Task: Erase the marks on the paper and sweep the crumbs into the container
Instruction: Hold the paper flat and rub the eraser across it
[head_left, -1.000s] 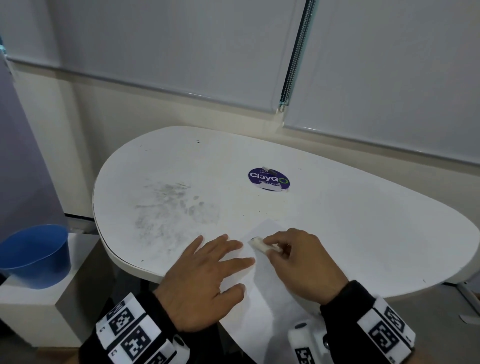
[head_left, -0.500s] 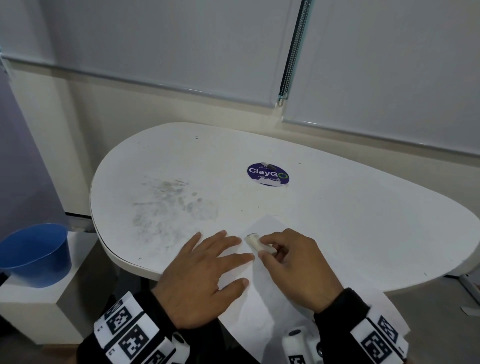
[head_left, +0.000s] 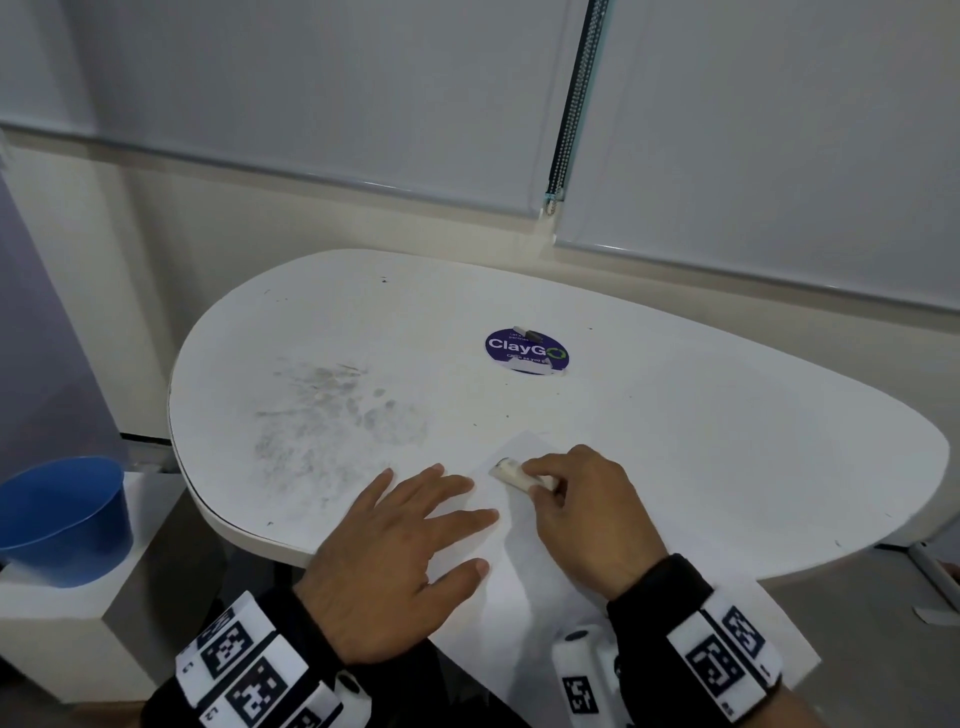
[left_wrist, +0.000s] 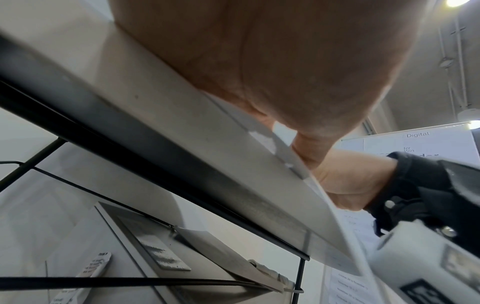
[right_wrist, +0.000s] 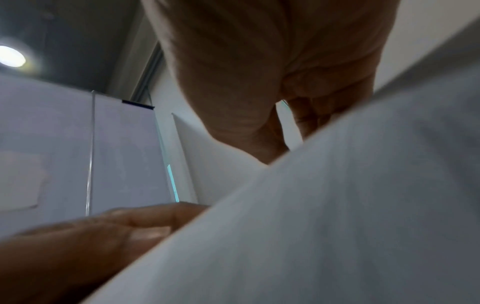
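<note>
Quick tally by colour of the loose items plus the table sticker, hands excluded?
White: 2, the paper and the eraser
Blue: 1, the bucket
Purple: 1, the ClayGo sticker
Total: 4

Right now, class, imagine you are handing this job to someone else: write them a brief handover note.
Left hand: flat, fingers spread, pressing the sheet of paper onto the white table.
Right hand: pinching the white eraser against the paper's far corner.
The paper's near end overhangs the table edge.
Blue tub: on a low stand left of the table.
Done: cannot tell; no marks visible from here.
Left: finish erasing, then sweep crumbs into the tub.
</note>
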